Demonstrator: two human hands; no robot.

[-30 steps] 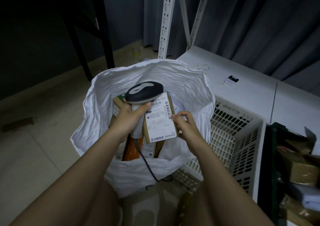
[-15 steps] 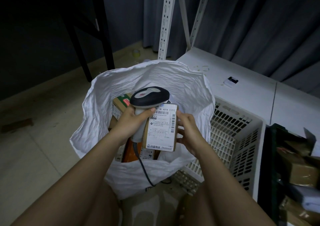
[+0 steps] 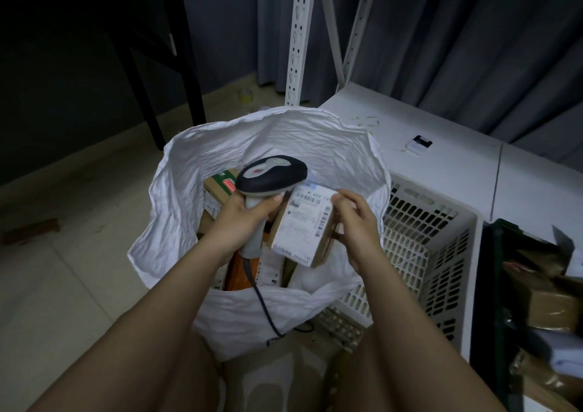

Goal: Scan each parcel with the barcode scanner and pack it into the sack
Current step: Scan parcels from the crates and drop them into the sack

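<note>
My left hand (image 3: 243,216) grips the scanner (image 3: 271,176); my right hand's (image 3: 353,222) fingers, clasping the parcel (image 3: 303,225), now tip it toward the sack (image 3: 195,165), seemingly scanned.

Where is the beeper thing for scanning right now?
The scanner is in the middle of the head view, held by the left hand over the open sack, just left of the parcel in the right hand.
</note>
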